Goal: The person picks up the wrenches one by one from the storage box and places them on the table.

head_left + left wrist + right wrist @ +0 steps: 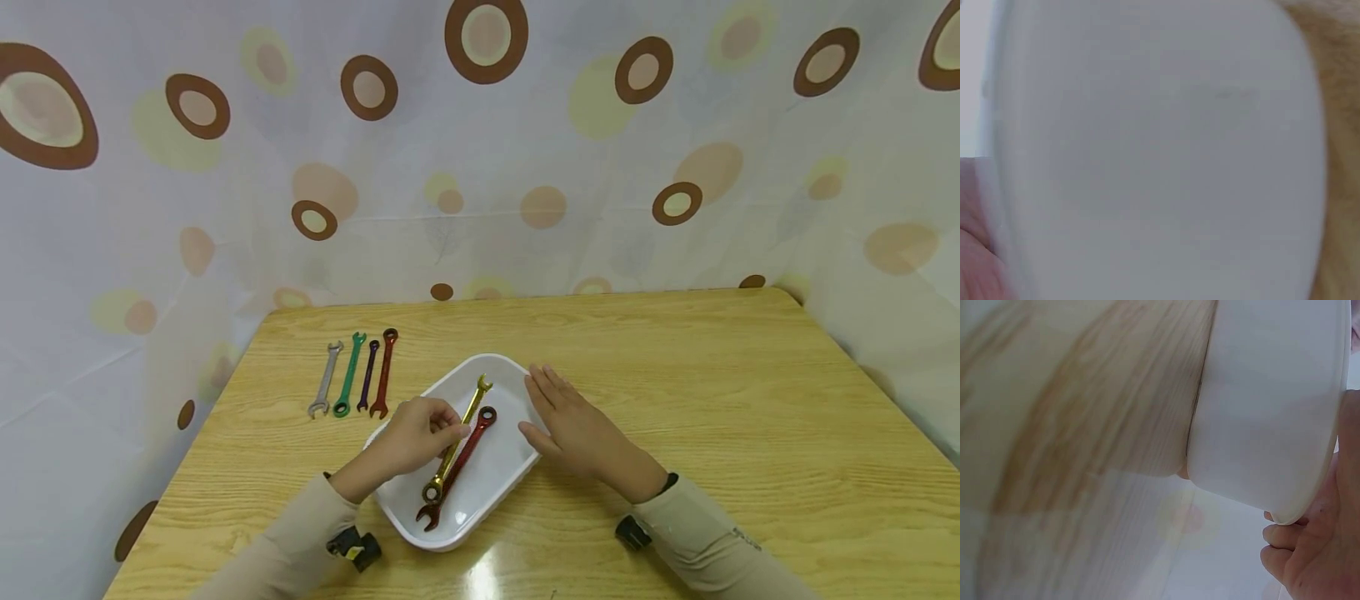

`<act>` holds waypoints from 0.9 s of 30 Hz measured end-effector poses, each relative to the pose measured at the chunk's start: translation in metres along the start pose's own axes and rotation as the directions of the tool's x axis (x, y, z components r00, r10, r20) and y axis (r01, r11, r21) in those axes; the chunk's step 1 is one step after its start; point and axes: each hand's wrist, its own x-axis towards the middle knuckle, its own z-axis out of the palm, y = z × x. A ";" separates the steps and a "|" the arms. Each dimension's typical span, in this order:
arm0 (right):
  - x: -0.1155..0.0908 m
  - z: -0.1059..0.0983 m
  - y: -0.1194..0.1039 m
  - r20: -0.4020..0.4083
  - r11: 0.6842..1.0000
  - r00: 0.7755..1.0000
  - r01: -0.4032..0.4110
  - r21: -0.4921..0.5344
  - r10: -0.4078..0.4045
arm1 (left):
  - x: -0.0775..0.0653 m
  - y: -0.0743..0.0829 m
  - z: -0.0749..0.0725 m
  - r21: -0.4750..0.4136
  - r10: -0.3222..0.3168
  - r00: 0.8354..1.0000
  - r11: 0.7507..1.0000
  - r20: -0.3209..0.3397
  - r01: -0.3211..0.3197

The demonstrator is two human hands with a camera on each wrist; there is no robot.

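Observation:
A white tray [517, 471] with rounded corners lies at an angle on the table. My left hand [420, 433] reaches over its left side and pinches a gold combination wrench [474, 402] between thumb and fingers. Beside and partly beneath the gold one, a red combination wrench [474, 443] lies in the tray. Along the tray's right rim rests my right hand [581, 429], its fingers straight and its thumb pointing over the inside. The right wrist view shows the tray's outer wall [1266, 412] close by that hand [1325, 550]. Mostly the tray's blurred wall [1166, 156] fills the left wrist view.
Left of the tray, a row of wrenches lies on the wooden table [675, 375]: a silver one [326, 379], a green one [350, 375], a small purple one [368, 375] and a red one [385, 372]. A patterned curtain [480, 150] hangs behind the table.

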 end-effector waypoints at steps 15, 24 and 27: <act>0.000 -0.001 -0.001 0.007 1.000 1.000 -0.006 0.009 0.006 | -0.009 -0.016 -0.065 -0.079 -0.137 0.964 0.989 -0.228 0.121; 0.000 -0.001 0.000 0.007 1.000 1.000 -0.008 0.016 0.008 | -0.013 -0.050 -0.104 -0.050 -0.196 0.933 0.981 -0.303 0.189; 0.000 -0.001 0.000 0.011 1.000 1.000 -0.014 0.022 0.013 | -0.015 -0.066 -0.115 -0.047 -0.222 0.919 0.975 -0.324 0.219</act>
